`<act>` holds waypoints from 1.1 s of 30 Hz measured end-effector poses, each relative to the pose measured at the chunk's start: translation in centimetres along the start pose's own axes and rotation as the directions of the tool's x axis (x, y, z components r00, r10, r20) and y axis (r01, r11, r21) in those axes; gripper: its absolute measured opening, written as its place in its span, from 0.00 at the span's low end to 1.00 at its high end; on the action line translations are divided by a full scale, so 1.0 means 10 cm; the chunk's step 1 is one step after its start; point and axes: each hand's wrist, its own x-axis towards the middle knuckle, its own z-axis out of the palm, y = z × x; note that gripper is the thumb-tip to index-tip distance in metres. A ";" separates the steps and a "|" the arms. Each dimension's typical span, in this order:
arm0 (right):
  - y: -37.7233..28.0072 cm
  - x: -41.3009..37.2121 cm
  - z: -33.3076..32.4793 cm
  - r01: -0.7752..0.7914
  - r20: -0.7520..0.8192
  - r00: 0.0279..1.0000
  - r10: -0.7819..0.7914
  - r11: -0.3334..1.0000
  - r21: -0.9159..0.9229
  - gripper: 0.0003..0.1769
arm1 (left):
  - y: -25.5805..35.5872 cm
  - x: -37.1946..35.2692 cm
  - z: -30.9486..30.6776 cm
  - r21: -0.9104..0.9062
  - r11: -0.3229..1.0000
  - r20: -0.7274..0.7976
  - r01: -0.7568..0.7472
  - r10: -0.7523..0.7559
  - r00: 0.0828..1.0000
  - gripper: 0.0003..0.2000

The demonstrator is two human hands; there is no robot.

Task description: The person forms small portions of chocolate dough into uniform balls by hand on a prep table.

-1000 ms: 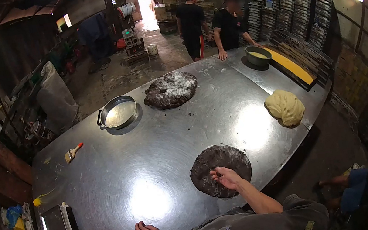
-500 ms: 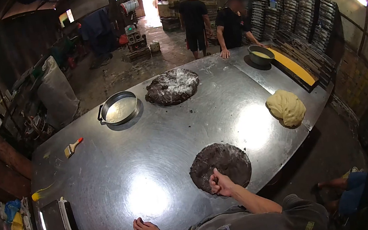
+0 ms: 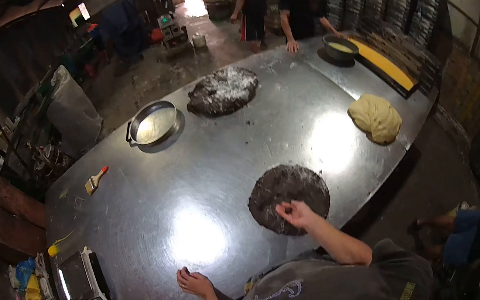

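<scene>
A round slab of dark brown dough (image 3: 267, 192) lies flat on the metal table near its front edge, lightly floured at the rim. My right hand (image 3: 302, 215) is over its near part, thumb and fingers closed around a small dark piece that looks like the same dough. By the front edge, left of the slab, my left hand (image 3: 196, 284) rests with curled fingers; a small dark spot shows at its fingertips, and I cannot tell what it is. Farther back sits a larger floured dark dough mound (image 3: 223, 93). Pale yellow dough (image 3: 375, 118) lies at the right.
A round pan (image 3: 154, 125) and a brush (image 3: 96, 180) are on the table's left side, with a digital scale (image 3: 85, 282) at the near left corner. A bowl (image 3: 340, 48) and a yellow strip (image 3: 384, 62) lie far right. Two people stand beyond the table; another person's legs show at right.
The view has tilted down, so the table sits higher in the picture. My right hand has turned and its fingers have shifted over the dark slab. My left hand stays by the edge.
</scene>
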 end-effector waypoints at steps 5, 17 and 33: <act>-0.12 -1.83 1.71 0.216 0.709 0.705 0.007 0.950 -0.224 0.31 | -0.05 0.00 0.05 0.080 0.996 0.025 -0.034 0.032 0.999 0.19; 0.59 -0.44 1.87 -0.060 0.588 0.791 0.166 0.979 -0.196 0.29 | 1.46 0.39 0.10 -0.479 -0.236 0.866 0.845 0.026 0.499 0.21; 0.08 -0.16 0.39 0.360 0.253 0.933 -0.256 0.651 -0.668 0.13 | 1.75 0.01 0.61 -0.166 -0.457 0.945 0.874 0.181 0.274 0.13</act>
